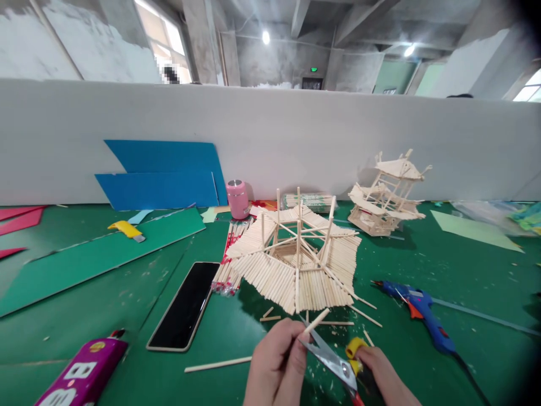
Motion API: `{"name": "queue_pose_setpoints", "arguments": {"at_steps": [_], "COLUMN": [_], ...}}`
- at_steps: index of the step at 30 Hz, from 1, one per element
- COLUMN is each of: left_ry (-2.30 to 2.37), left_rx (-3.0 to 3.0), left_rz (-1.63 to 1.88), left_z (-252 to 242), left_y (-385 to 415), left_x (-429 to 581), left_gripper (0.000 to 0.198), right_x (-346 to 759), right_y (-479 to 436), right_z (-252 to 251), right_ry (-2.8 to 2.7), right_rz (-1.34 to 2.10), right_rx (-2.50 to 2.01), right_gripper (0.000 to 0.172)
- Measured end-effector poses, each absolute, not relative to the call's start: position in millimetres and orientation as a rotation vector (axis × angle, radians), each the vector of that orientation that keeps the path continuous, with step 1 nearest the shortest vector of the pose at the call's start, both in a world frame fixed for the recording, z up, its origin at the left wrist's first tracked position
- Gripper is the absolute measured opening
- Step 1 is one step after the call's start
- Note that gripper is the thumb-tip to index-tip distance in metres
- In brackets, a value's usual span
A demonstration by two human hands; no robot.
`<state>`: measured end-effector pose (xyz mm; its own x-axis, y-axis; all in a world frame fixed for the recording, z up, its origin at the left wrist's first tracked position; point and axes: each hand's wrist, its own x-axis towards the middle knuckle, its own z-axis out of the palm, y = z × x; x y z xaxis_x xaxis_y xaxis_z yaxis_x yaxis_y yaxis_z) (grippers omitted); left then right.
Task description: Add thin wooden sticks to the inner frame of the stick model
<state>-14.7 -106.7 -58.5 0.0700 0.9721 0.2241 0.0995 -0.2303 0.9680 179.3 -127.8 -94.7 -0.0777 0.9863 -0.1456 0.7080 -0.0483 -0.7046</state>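
Note:
My left hand [276,361] pinches a thin wooden stick [316,321] between thumb and fingers, its end angled up to the right. In my right hand [382,375] is a pair of scissors [329,356], with fingers at the yellow and black handle. The scissor blades are apart and lie at the stick, close to my left fingertips. Just beyond my hands stands a wooden-stick model [296,287] with a flared, many-sided roof and upright posts. Another stick [217,364] lies to the left of my left hand, its right end hidden behind the hand.
A blue glue gun [422,310] with a cord lies at right. A tiered stick pagoda [386,197] stands behind. Leftward are a phone [183,307], bundled sticks [231,262], a purple bottle [84,372], a yellow cutter [127,229] and a pink cup [237,200]. A white partition [274,135] closes the back.

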Motion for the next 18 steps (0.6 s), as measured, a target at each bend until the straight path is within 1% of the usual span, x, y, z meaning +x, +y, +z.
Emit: {"name": "queue_pose_setpoints", "arguments": {"at_steps": [2, 6, 8, 15, 18], "left_ry": [1.092, 0.994, 0.979, 0.951, 0.997], "left_rx": [1.531, 1.615, 1.630, 1.695, 1.727], "left_rz": [1.270, 1.214, 1.201, 1.184, 1.184], "left_z": [-62.4, -62.2, -60.8, -65.0, -67.5], "left_y": [-105.7, -101.4, -99.2, -95.9, -95.5], "left_x": [-13.8, -13.8, -14.2, -14.1, -13.5], "left_gripper": [0.017, 0.023, 0.023, 0.026, 0.027], "right_x": [177.0, 175.0, 174.0, 166.5, 166.0], "right_y": [-121.1, -114.9, -115.4, -122.8, -127.1], "right_z": [-93.7, -93.3, -93.6, -94.2, -95.1], "right_ry": [-1.798, -1.770, -1.753, -1.707, -1.702], "right_rz": [0.964, 0.970, 0.972, 0.992, 0.996], "right_rx": [-1.789, -1.782, -1.781, -1.784, -1.789], "right_gripper": [0.030, 0.026, 0.024, 0.032, 0.029]}}
